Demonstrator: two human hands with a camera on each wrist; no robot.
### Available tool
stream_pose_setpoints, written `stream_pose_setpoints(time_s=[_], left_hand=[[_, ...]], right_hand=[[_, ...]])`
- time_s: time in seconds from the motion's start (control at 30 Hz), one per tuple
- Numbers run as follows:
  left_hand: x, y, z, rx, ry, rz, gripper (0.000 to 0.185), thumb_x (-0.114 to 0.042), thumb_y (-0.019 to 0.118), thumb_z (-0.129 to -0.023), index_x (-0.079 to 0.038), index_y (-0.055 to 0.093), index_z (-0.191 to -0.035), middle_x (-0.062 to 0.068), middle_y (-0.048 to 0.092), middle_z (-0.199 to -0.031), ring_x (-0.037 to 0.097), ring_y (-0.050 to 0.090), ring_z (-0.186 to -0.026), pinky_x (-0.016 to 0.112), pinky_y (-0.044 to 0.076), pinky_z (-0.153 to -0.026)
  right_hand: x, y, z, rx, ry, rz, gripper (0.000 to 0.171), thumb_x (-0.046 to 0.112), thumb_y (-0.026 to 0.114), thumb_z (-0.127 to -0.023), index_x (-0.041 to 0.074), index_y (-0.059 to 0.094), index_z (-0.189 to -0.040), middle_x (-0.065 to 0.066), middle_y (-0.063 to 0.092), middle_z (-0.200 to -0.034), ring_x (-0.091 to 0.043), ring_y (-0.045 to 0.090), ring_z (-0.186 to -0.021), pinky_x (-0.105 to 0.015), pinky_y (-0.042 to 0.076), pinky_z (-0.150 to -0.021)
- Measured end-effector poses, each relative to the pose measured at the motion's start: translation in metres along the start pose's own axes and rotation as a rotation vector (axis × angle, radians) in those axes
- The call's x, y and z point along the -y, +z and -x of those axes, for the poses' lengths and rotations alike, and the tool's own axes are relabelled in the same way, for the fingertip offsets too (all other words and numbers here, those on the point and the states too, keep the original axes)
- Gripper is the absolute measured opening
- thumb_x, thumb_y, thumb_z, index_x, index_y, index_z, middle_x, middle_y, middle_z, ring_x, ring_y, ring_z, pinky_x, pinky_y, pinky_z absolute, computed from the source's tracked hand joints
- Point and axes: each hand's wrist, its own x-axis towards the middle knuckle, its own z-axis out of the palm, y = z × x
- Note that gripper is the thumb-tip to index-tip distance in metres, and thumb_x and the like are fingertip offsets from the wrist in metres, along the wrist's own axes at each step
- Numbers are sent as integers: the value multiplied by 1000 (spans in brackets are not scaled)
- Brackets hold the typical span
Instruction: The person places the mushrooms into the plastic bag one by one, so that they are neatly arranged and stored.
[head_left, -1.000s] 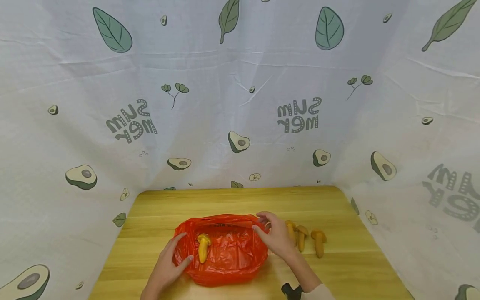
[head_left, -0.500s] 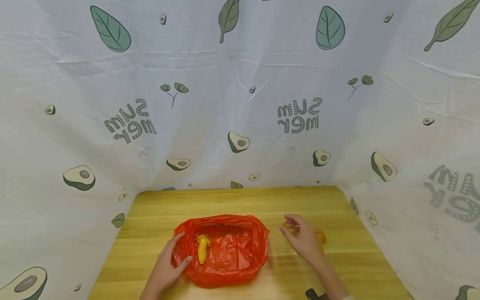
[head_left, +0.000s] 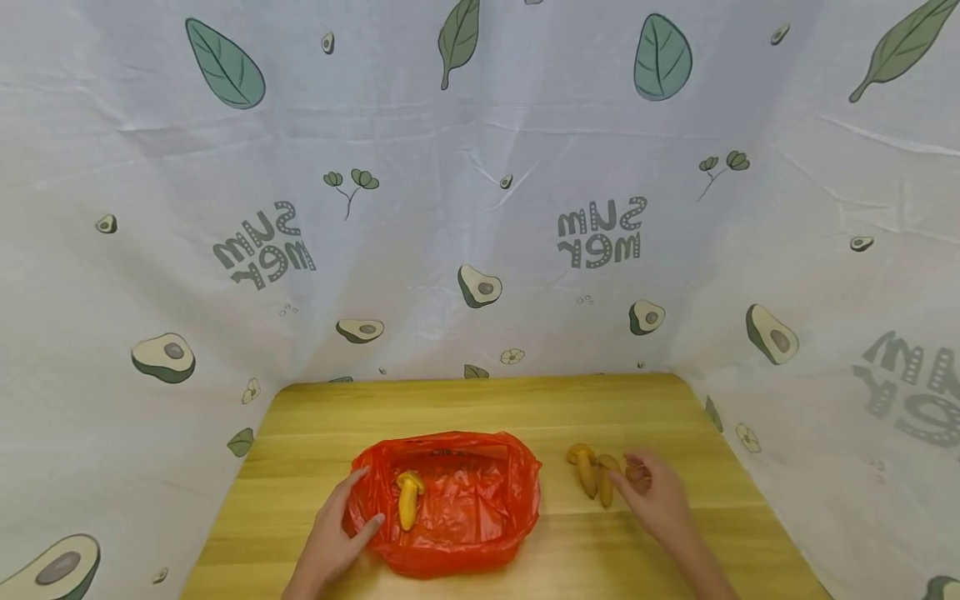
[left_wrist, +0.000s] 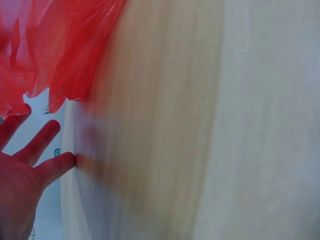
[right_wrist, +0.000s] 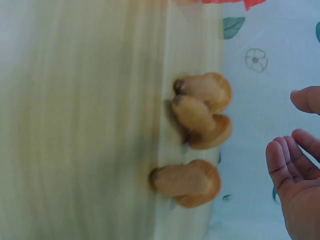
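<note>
A red plastic bag stands with its mouth wide on the table, and one yellow-brown mushroom lies inside at its left. My left hand rests against the bag's left side with fingers spread; in the left wrist view the straight fingers reach by the red plastic. Right of the bag lie a mushroom and a second mushroom, close together. My right hand hovers at the third mushroom, which it partly hides in the head view. Its fingers are loosely bent, with nothing between them.
The wooden table has its far edge against a hanging white cloth printed with leaves and avocados. This cloth also closes off the left and right sides.
My right hand has left the bag's right rim and moved right across the mushrooms to the rightmost one. The left hand stays at the bag.
</note>
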Motion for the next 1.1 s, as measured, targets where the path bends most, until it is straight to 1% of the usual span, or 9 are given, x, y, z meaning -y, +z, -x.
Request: stream_pose_setpoints(time_s=[0.07,0.17,0.23,0.4,0.47,0.7,0.87,0.97,1.1], left_hand=[[1,1,0,3,-9,1,76,-36,82,-87,-21,46,-152,14,53,-152,41,51,-141,62,47,-110],[2,2,1,6,-15,3,76,-37,82,-87,-22,46,-152,13,53,-153,41,51,-141,62,47,-110],[2,1,1,4,-11,6,75,-37,82,-87,-23,47,-152,13,53,-152,42,51,-140,63,47,-110],[2,1,0,-1,2,10,73,-37,82,-87,-23,48,-151,14,54,-151,43,52,-140,64,47,-108],[2,1,0,-1,5,5,73,-37,82,-87,-23,48,-151,14,54,-151,43,52,-139,64,47,-108],[3,1,1,-10,20,7,72,-35,83,-87,-23,50,-150,13,55,-151,42,52,-139,63,48,-108],[3,2,2,-22,33,-2,70,-35,82,-87,-21,51,-149,13,57,-149,42,54,-137,62,49,-108],[4,4,2,-27,33,-12,68,-35,81,-88,-19,52,-148,14,58,-148,42,55,-136,62,49,-108],[3,4,2,-28,25,-20,67,-36,81,-89,-17,53,-147,14,59,-147,42,56,-135,62,49,-108]], right_hand=[[-7,-3,4,-2,13,16,36,12,82,-88,-2,67,-118,-15,72,-104,-26,66,-86,-29,60,-69],[-19,-6,7,-12,32,38,37,13,81,-88,-2,68,-119,-17,73,-108,-25,68,-86,-25,59,-69],[-27,-7,9,-19,45,34,37,14,81,-88,-2,68,-118,-17,73,-106,-23,68,-84,-22,58,-67],[-44,-10,16,8,126,23,41,18,79,-91,-6,66,-122,-19,71,-106,-7,63,-81,-19,55,-66],[-49,-12,19,33,166,31,44,22,78,-92,-7,64,-123,-21,71,-108,-6,62,-81,-20,54,-66],[-60,-14,26,158,295,71,61,40,71,-97,-10,58,-131,-28,66,-120,-28,66,-96,-25,53,-71],[-68,-12,30,207,346,94,68,45,69,-98,-12,55,-133,-30,66,-123,-28,69,-96,-27,55,-72],[-73,-10,32,227,364,88,70,47,69,-97,-12,55,-132,-32,65,-124,-31,71,-98,-32,60,-76],[-76,-6,33,240,355,78,74,48,70,-96,-14,54,-132,-36,63,-128,-39,71,-103,-45,62,-83]])
